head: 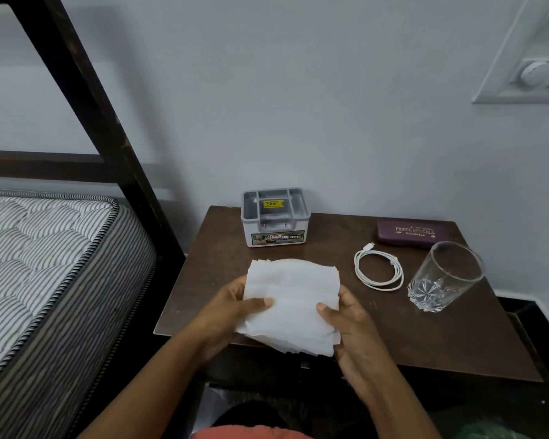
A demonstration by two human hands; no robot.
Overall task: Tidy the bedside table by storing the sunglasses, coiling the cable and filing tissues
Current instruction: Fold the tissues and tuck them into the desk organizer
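Head view: left hand (235,307), right hand (346,321) grip one tissue stack (293,299); one cable (379,267).

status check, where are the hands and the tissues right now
Left hand and right hand both gripping the tissue stack above the table's front edge. Grey organizer behind, path clear. Cable coiled, glasses case shut.
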